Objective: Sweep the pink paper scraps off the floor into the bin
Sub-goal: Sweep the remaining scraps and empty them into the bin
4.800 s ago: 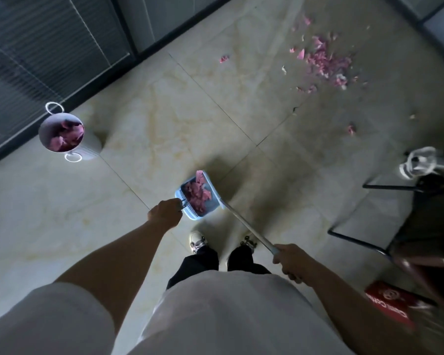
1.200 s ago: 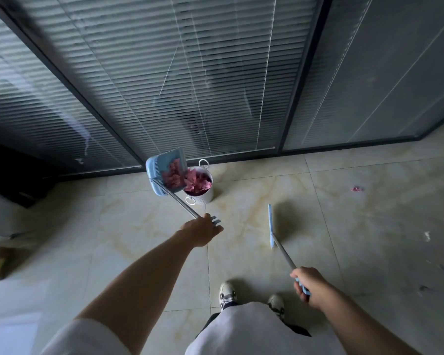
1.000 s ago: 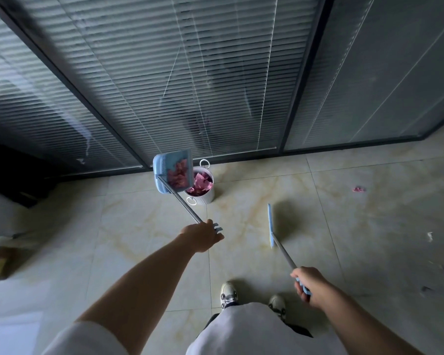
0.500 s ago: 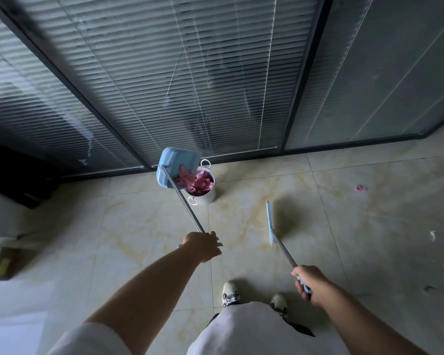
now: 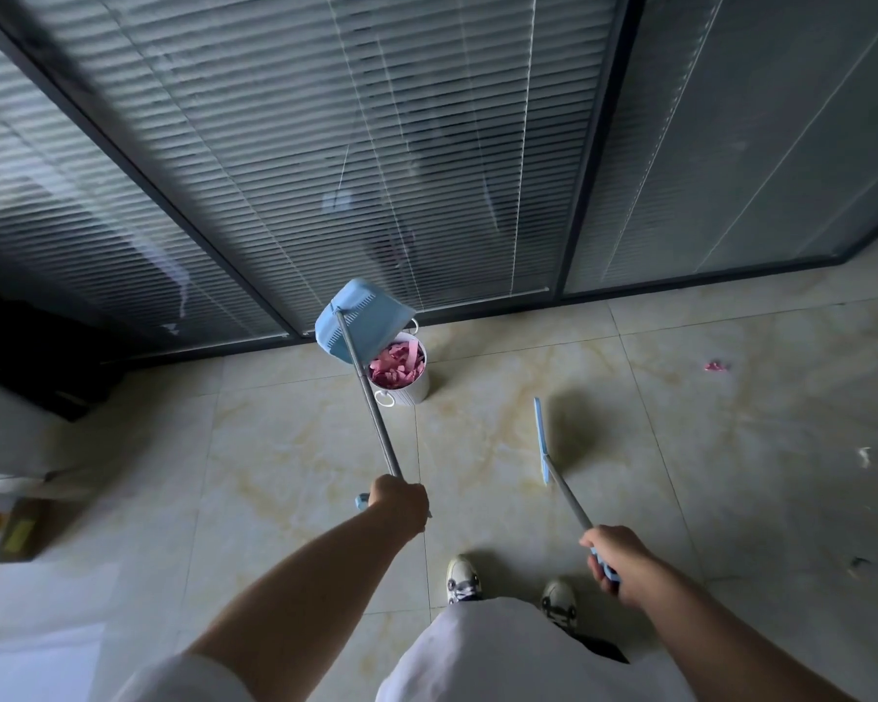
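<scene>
Fingers of the left hand [image 5: 400, 501] wrap the dustpan [image 5: 361, 316] pole, tipping the pan over the bin [image 5: 400, 369], which is full of pink scraps. The right hand [image 5: 617, 562] grips the broom [image 5: 542, 438]. Emptying step; next, sweep the scrap [image 5: 715, 366] left on the floor.

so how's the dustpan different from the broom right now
The dustpan is lifted off the floor and tipped over the bin; the broom hangs low, off to the right, away from the bin. The left hand holds the dustpan's handle, the right hand the broom's. The dustpan shows its broad back; the broom head shows edge-on. Both are light blue with long metal handles.
</scene>
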Available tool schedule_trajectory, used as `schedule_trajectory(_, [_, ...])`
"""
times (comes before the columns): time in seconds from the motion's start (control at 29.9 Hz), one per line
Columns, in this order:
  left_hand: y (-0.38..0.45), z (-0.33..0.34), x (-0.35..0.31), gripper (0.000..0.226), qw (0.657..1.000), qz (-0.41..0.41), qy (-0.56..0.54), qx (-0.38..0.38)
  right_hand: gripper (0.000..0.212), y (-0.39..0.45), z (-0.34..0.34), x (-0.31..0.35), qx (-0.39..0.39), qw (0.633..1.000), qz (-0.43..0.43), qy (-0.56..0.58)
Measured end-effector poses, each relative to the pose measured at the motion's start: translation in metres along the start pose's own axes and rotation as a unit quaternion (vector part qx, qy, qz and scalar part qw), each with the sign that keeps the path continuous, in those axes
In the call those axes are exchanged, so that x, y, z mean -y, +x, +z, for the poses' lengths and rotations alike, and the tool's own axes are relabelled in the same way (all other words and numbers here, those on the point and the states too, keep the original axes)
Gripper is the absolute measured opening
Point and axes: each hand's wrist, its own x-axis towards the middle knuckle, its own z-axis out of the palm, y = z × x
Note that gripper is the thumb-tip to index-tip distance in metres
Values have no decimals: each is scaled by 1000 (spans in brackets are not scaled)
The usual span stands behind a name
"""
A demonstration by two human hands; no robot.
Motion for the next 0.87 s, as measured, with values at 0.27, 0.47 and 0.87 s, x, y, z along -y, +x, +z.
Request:
schedule_trajectory(0.27, [-8,5,-9,43,993,35,-97,-61,26,-3,2,-5,3,1000,0,-19])
schedule_trajectory(0.47, [-9,-4,-10,51,926,-60,-339,-154,28,-4,3,-8,1,1000,6,-22])
schedule_trajectory(0.87, [-14,-8,19,49,632,-223,-716,-193,32,-7,7,-12,-15,1000,-8,-24])
